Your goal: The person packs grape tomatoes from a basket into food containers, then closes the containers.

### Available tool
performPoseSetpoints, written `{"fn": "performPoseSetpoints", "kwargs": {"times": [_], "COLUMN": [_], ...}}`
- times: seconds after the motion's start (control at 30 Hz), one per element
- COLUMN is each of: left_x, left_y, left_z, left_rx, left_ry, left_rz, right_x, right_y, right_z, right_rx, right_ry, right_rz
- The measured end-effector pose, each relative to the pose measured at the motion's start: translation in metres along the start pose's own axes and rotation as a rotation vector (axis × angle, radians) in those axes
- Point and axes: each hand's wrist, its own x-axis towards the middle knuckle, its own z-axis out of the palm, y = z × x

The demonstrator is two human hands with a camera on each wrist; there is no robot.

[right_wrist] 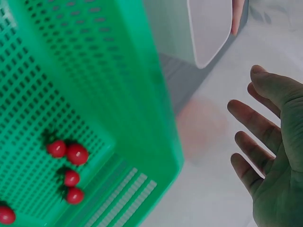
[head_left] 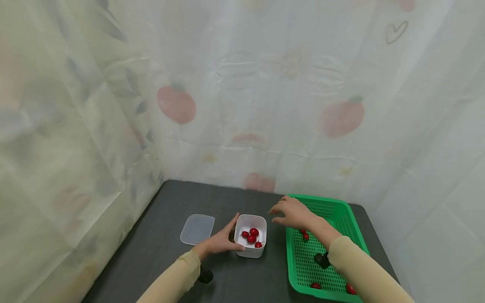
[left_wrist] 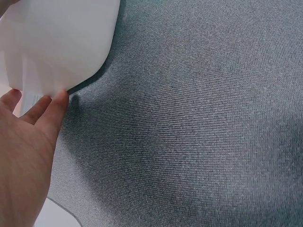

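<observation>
Four cherry toms [head_left: 251, 239] in white tub [head_left: 250, 253], on table [head_left: 242, 282] btwn see-through lid [head_left: 197, 229] & green basket [head_left: 291, 261] w/ more toms [head_left: 315, 285]. L hand [head_left: 219, 243] grips tub, thumb on nr side; R hand [head_left: 294, 212] empty, fingers apart, at basket's far L corner.

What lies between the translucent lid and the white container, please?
In the head view, the left hand, touching the white container, lies between it and the translucent lid, with dark tabletop also visible there.
</observation>
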Motion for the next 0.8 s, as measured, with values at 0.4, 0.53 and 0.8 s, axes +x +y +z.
{"fn": "performPoseSetpoints", "kwargs": {"times": [0.4, 0.53, 0.8], "left_x": [-0.002, -0.002, -0.003], "left_y": [-0.001, -0.001, -0.001], "left_z": [-0.002, -0.003, -0.003], "left_rx": [-0.027, -0.019, 0.018], "left_ry": [-0.006, -0.002, 0.016], "left_rz": [0.002, 0.003, -0.001], "right_x": [-0.037, -0.046, -0.068], "right_y": [0.028, 0.029, 0.031], "right_z": [-0.009, -0.011, 0.001], "right_rx": [0.058, 0.069, 0.120], "right_ry": [-0.036, -0.052, -0.157], "right_rz": [0.121, 0.110, 0.085]}}
